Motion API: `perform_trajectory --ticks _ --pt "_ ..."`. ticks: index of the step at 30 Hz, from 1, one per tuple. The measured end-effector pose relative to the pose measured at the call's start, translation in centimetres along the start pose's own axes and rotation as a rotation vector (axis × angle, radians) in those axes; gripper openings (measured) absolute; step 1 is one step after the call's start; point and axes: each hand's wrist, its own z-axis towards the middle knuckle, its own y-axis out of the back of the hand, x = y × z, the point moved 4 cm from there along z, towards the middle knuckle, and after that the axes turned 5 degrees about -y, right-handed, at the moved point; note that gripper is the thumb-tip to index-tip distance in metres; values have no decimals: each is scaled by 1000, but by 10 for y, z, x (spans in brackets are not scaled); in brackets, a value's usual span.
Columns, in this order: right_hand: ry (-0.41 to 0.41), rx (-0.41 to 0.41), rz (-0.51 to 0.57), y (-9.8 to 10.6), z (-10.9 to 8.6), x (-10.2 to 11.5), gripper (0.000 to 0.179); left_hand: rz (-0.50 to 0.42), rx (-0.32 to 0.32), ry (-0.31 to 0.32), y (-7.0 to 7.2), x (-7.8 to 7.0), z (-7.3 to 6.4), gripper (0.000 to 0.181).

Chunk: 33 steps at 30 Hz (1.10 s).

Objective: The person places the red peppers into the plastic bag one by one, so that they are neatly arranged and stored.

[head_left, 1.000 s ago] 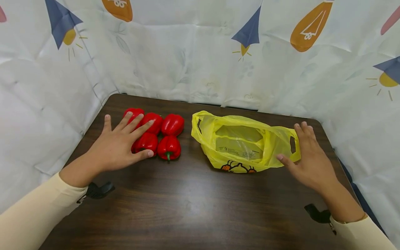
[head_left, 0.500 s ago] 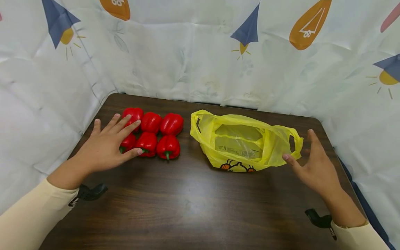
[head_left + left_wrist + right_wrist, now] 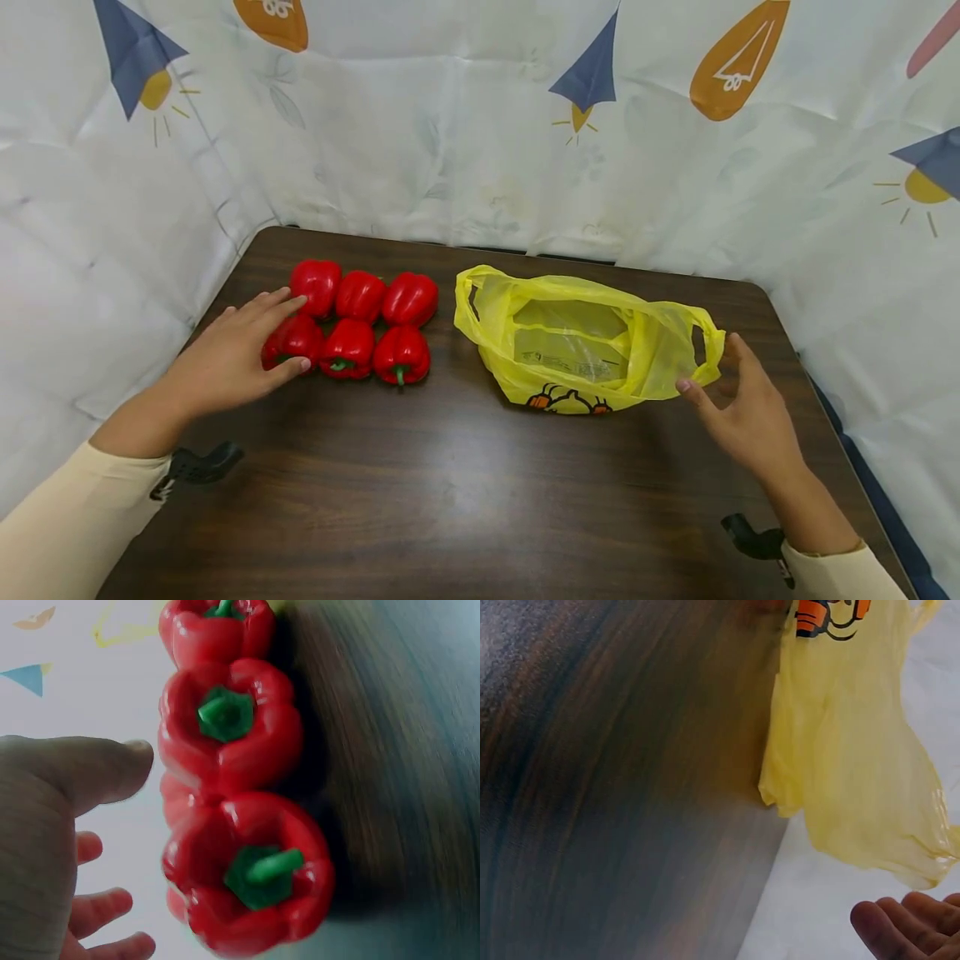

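Note:
Several red bell peppers stand in two rows at the table's left, among them a front-left bell pepper [image 3: 300, 337]. My left hand [image 3: 221, 362] hovers over and beside that pepper, fingers loosely bent and spread. In the left wrist view the thumb and fingertips show apart from the nearest pepper [image 3: 214, 915], whose green stem faces the camera. To the right stands a yellow plastic bag [image 3: 506, 375], its mouth wide apart. My right hand [image 3: 757, 425] is at the bag's right handle [image 3: 705, 321], thumb and fingers spread around its outer edge; in the right wrist view the fingers lie just below the bag.
The dark wooden table [image 3: 450, 500] has a printed white curtain [image 3: 465, 150] close behind it and at both sides. Back-row peppers [image 3: 360, 296] sit right against the front row. A black wrist strap piece [image 3: 206, 462] juts from the left sleeve.
My left hand has drawn left and nearer, uncovering more peppers, its fingers bending. The right hand has dropped lower and its fingers have curved in toward the bag handle. Bag and peppers have stayed put.

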Motion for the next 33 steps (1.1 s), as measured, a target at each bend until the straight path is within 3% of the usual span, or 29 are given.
perform_trajectory --ticks 12,17,23,33 --pt "-61 41 -2 -9 -3 -8 87 -58 -22 -25 -7 21 -8 82" --pt "-78 53 -32 -11 -3 -10 80 -88 3 -13 -10 28 -8 81" --pt "-93 58 -42 -12 -4 -12 74 -127 17 -45 -14 33 -7 77" --pt "-129 33 -44 -12 -4 -15 77 -141 8 -82 -17 43 -6 66"
